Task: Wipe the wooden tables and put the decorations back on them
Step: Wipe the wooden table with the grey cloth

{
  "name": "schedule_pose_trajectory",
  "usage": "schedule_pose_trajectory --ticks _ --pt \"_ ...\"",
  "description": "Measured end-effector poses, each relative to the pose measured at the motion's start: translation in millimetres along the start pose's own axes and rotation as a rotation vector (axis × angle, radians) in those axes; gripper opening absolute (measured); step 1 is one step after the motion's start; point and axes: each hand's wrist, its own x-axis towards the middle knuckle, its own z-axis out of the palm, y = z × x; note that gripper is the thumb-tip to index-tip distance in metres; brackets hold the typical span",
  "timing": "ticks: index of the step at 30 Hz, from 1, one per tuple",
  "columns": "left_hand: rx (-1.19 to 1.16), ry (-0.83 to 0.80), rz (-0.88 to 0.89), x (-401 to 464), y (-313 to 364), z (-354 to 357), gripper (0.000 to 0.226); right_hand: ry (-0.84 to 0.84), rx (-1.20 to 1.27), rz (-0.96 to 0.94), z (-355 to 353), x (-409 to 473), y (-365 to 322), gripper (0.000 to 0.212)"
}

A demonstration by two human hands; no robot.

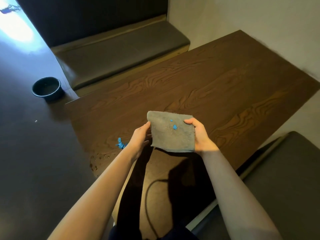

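Observation:
A grey cloth (170, 134) with a few small blue scraps stuck to it hangs spread above the near part of the dark wooden table (216, 80). My left hand (141, 135) holds its left edge and my right hand (200, 135) grips its right edge. A little heap of blue scraps (120, 144) lies on the table near its left edge, just left of my left wrist. Wet spots (98, 159) show on the table's near left corner. No decorations are in view.
A dark round tub (47, 88) stands on the floor to the left. Grey padded benches run along the far side (121, 51) and the near right side (285, 179) of the table. A pale wall (259, 14) closes off the right.

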Motion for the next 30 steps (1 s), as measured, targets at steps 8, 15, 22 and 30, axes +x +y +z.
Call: schedule_pose_trajectory --ticks 8,15,22,30 --pt "-0.094 -0.09 -0.011 6.9 -7.1 41.7 0.031 0.109 -0.11 0.089 -44.8 -3.0 -14.8 0.024" --pt "0.065 -0.157 -0.092 15.7 -10.0 52.7 0.03 0.152 -0.333 0.066 -77.5 -7.0 -17.9 0.023" --pt "0.107 -0.229 0.048 21.2 -5.3 59.9 0.036 0.008 -0.276 -0.064 -104.1 -14.2 -21.1 0.032" --pt "0.293 -0.071 0.25 25.3 -6.7 65.7 0.07 -0.218 -0.475 0.116 -109.1 -21.7 -33.6 0.053"
